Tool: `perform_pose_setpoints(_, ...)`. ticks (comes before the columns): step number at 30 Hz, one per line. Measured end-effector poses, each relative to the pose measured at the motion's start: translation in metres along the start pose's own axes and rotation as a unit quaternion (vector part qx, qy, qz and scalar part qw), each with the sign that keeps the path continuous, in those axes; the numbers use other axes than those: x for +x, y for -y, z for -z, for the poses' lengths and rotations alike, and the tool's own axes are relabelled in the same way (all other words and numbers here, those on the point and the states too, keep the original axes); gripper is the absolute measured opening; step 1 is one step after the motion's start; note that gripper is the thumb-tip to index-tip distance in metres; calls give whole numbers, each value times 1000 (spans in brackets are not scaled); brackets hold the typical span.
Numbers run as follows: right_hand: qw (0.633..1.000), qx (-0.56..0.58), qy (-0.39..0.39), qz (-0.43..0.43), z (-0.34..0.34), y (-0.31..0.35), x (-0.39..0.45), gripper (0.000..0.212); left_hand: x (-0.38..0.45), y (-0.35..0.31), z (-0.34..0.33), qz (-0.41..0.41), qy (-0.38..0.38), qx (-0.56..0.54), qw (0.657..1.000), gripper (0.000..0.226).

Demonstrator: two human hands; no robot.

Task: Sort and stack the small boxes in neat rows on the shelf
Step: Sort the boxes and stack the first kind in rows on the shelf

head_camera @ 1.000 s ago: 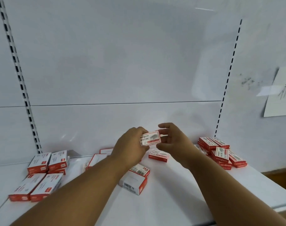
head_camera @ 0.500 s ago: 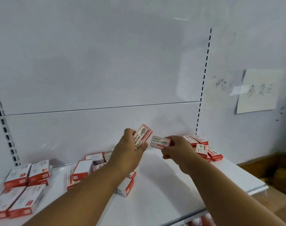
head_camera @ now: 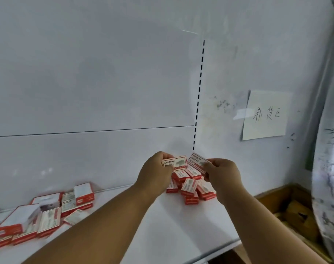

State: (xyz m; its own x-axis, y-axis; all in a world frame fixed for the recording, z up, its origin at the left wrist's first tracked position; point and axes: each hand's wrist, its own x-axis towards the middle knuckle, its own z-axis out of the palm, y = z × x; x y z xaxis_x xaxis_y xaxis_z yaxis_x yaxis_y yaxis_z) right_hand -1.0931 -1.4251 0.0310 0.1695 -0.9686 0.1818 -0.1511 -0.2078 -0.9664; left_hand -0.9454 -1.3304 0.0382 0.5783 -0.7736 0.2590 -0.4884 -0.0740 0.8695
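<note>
Head view: both bare forearms reach forward over the white shelf (head_camera: pixel 181 221). The left hand (head_camera: pixel 155 175) grips a small red-and-white box (head_camera: pixel 175 164), fingers curled over its top edge and thumb under it, with the printed face turned toward the camera. The right hand (head_camera: pixel 222 173) pinches a second small box (head_camera: pixel 197 162) by its right end between thumb and fingers; this box is tilted, its left end higher. The two held boxes sit just beside each other in the air, their near corners almost touching, above a loose heap of boxes (head_camera: pixel 190 187) at the back right of the shelf. In that heap the boxes lie at mixed angles, some on top of others. At the left of the shelf lies another jumbled group of boxes (head_camera: pixel 44 216), blurred, some larger than the held ones. Behind the shelf stands a white back panel (head_camera: pixel 86 82) with a slotted upright (head_camera: pixel 199 92). On the wall to the right hangs a paper note (head_camera: pixel 265 115) with handwritten characters, and a patterned curtain (head_camera: pixel 329 168) runs down the right edge. Below it, brown cardboard (head_camera: pixel 297 214) shows, its contents unclear.
</note>
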Motion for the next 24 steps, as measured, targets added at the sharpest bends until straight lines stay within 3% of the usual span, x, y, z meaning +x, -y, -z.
perform_pose_setpoints(2, 1000, -22, 7, -1, 8, -9, 18, 9, 12, -2, -17, 35, -16, -23, 999, 25)
perform_pose_setpoints(6, 998, -39, 56, 2, 13, -17, 49, 12, 31, 0, -41, 61, -55, -26, 996, 34)
perform_pose_setpoints(12, 989, -106, 105, 20, 1, -23, 84, 6, 49, 10, -60, 89, -113, 20, 989, 24)
perform_pose_setpoints(20, 938, -289, 173, 78, -14, -25, 101, 16, 50, 14, -62, 83, -137, 190, 969, 13)
perform_pose_setpoints(24, 913, -348, 173, 123, -19, -27, 103, 5, 51, 13, -65, 86, -99, 259, 957, 19)
